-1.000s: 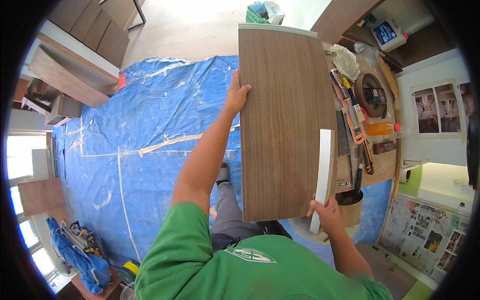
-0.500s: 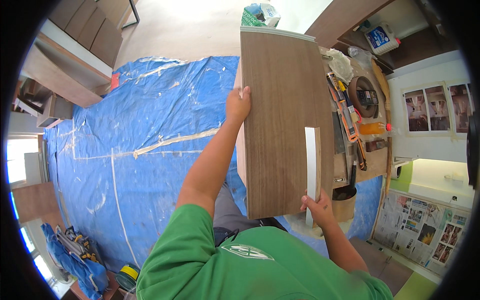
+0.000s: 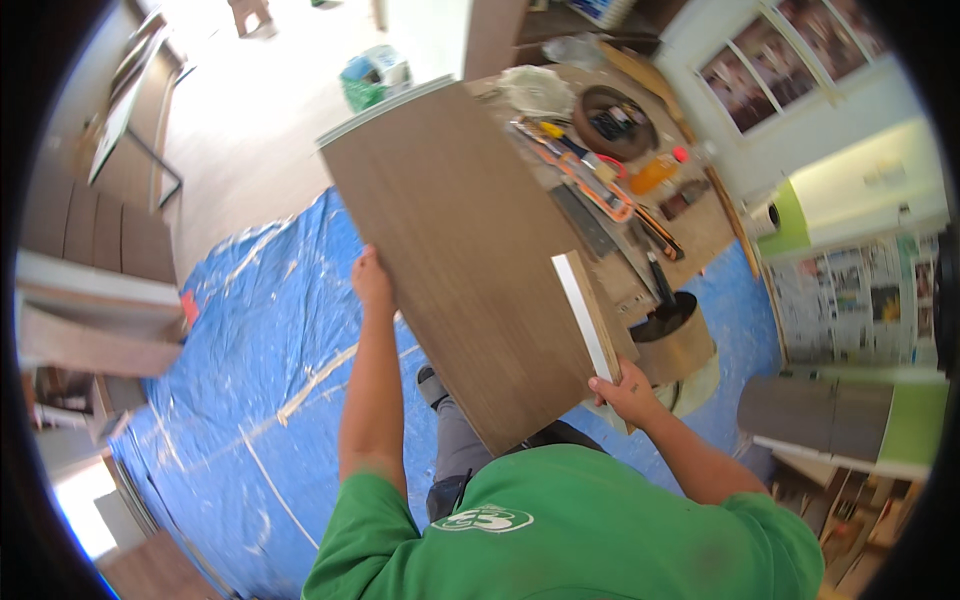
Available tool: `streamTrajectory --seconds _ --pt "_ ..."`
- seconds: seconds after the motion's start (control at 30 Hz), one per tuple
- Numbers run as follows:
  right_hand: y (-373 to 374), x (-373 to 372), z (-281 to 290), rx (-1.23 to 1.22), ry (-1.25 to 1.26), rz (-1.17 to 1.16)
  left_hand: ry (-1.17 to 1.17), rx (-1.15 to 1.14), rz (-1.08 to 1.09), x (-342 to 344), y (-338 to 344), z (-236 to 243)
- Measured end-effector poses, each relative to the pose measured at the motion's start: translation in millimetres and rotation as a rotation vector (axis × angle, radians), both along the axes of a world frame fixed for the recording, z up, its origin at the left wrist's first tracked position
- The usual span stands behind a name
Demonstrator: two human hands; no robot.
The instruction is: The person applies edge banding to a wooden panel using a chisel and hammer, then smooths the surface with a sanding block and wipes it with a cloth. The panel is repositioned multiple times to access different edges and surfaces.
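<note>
A long brown wood-grain panel (image 3: 450, 250) extends away from my body, its far end slanting left. My left hand (image 3: 374, 278) grips its left edge, the fingers partly hidden by the panel. A narrow strip with a white face and bare wooden side (image 3: 588, 315) lies along the panel's near right part. My right hand (image 3: 624, 390) is closed around the strip's near end, thumb on top, beside the panel's right edge. Whether those fingers also touch the panel, I cannot tell.
Right of the panel, a workbench (image 3: 690, 225) carries hand tools, a tape roll (image 3: 590, 110) and an orange bottle (image 3: 655, 172). A round bin (image 3: 680, 345) stands at its near end. Blue sheeting (image 3: 310, 440) covers the floor. A green-and-white bag (image 3: 372, 78) lies beyond the panel.
The view has swung to the right, so the panel and bench now slant up to the left. Both hands keep their holds, the left on the panel, the right on the strip.
</note>
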State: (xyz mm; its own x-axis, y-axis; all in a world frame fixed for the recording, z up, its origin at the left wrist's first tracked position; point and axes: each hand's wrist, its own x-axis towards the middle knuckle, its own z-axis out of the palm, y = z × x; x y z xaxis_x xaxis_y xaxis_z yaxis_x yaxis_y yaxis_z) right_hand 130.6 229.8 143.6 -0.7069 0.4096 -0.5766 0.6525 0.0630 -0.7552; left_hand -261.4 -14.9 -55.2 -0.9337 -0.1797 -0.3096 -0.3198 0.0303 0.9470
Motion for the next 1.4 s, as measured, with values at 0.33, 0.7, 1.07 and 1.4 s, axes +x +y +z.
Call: streamTrajectory --seconds 0.33,0.7,1.07,1.4 --pt "96 33 -5 -0.008 0.318 -0.450 0.574 -0.714 -0.095 6 26 25" --pt "374 -22 -105 0.830 -0.121 -0.614 0.534 -1.073 -0.592 77 181 72" --pt "397 -56 -122 0.736 -0.052 -0.628 0.449 -1.131 -0.610 76 185 79" --pt "361 -104 -29 0.847 0.496 -0.437 0.430 -1.135 -0.629 75 182 79"
